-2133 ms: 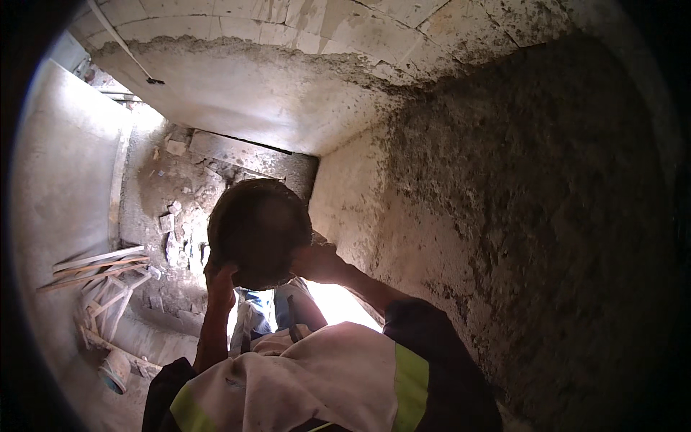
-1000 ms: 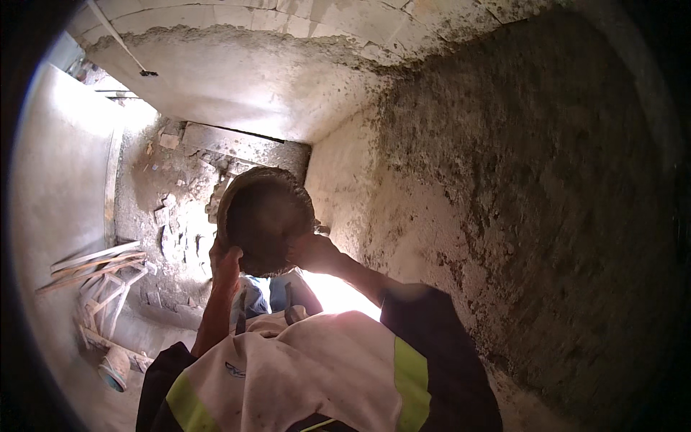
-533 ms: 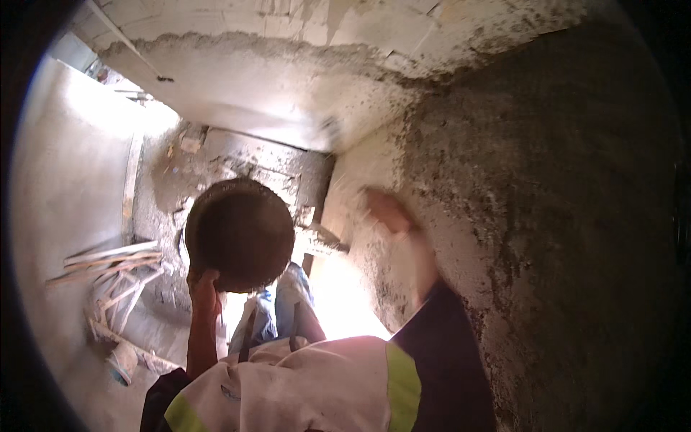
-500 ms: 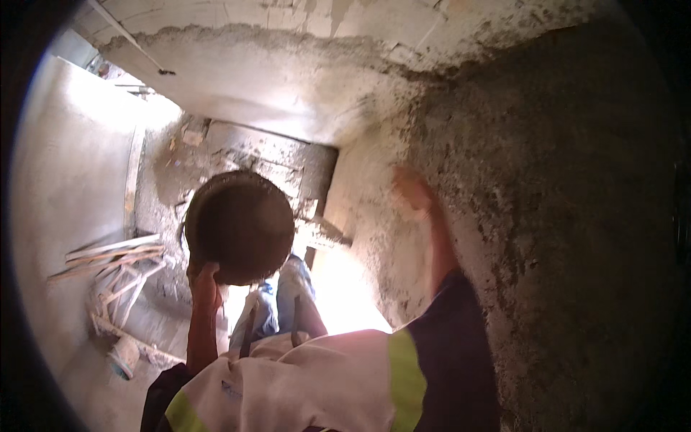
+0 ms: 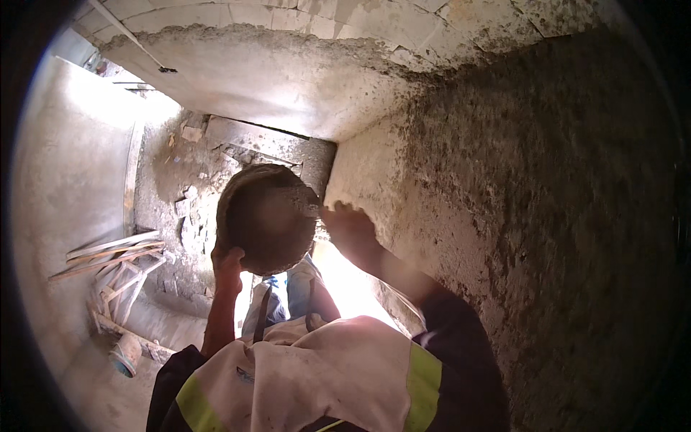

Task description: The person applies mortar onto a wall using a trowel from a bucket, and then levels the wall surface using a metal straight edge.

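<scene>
A round, dark bucket (image 5: 229, 194) is held up in front of my body, its mouth facing me. The inside is deep in shade, with a dark, mortar-like mass that I cannot make out well. My left hand (image 5: 229, 263) is closed on its lower left rim, thumb over the edge. At the right rim, my right hand (image 5: 350, 229) is closed around what appears to be a trowel (image 5: 307, 204). Its greyish blade reaches over the bucket's mouth, and the handle is mostly hidden in my fingers.
To the right rises a rough, freshly coated wall (image 5: 489, 216), meeting a smoother wall (image 5: 273, 86) ahead. A wooden frame (image 5: 119, 281) and a small bucket (image 5: 127, 353) are at the left. Rubble (image 5: 191, 198) lies on the floor beyond my legs.
My right hand has come away from the right wall, moving left to the bucket's rim. The bucket and my left hand have shifted a little to the right.
</scene>
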`<state>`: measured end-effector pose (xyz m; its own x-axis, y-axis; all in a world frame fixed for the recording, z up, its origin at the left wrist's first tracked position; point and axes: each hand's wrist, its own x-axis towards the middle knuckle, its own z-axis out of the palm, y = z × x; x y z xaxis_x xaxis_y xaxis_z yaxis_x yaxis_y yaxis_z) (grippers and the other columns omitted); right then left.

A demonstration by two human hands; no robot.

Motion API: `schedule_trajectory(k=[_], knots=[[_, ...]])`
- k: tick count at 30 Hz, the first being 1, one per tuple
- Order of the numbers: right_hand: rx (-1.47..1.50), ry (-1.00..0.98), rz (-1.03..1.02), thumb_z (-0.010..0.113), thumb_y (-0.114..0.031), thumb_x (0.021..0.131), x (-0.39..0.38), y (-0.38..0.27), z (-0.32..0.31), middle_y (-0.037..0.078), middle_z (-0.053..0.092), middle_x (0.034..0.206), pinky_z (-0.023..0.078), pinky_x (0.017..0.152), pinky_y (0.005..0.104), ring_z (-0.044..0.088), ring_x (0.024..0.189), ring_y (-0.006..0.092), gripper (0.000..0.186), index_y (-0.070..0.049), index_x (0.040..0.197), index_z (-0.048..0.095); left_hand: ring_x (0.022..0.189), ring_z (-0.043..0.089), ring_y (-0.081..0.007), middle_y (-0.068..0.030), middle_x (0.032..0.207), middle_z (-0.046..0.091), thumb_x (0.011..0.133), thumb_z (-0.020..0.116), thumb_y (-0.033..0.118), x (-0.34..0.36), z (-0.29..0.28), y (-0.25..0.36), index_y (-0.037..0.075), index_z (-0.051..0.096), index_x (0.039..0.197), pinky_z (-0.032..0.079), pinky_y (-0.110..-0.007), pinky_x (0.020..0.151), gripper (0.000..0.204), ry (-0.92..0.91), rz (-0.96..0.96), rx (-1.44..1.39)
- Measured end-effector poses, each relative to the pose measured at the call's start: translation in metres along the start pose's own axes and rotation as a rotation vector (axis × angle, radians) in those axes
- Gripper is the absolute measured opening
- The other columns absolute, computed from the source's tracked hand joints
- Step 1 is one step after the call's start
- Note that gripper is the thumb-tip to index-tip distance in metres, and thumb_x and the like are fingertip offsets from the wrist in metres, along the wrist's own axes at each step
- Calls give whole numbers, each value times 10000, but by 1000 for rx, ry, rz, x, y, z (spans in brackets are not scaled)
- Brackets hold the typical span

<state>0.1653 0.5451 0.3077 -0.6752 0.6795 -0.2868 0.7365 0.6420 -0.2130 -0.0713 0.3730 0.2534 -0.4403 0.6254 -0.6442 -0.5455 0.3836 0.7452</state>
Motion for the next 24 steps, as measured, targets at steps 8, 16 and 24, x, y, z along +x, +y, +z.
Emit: schedule_trajectory(k=[8,16,24], knots=[[410,-115,-105,550,-155,758,-8,13,123,80,627,798,525,635,385,630,786,260,129,-121,857,625,817,487,-125,-20,926,532,667,505,-13,-16,34,8,11,510,1139,437,-275,743,473,29,9,158],[345,-424,-123,516,-194,803,-30,-51,77,117,638,819,535,616,386,637,764,288,166,-127,816,667,863,519,-152,-66,987,578,670,495,11,-35,0,1,-19,517,1139,421,-259,775,471,-84,110,167],[489,-71,-433,498,-282,841,-30,-62,85,56,579,846,522,659,394,609,789,249,177,-140,796,592,882,571,-184,-65,1023,582,644,530,-32,-49,-7,35,11,539,1135,482,-309,790,493,-35,133,32]])
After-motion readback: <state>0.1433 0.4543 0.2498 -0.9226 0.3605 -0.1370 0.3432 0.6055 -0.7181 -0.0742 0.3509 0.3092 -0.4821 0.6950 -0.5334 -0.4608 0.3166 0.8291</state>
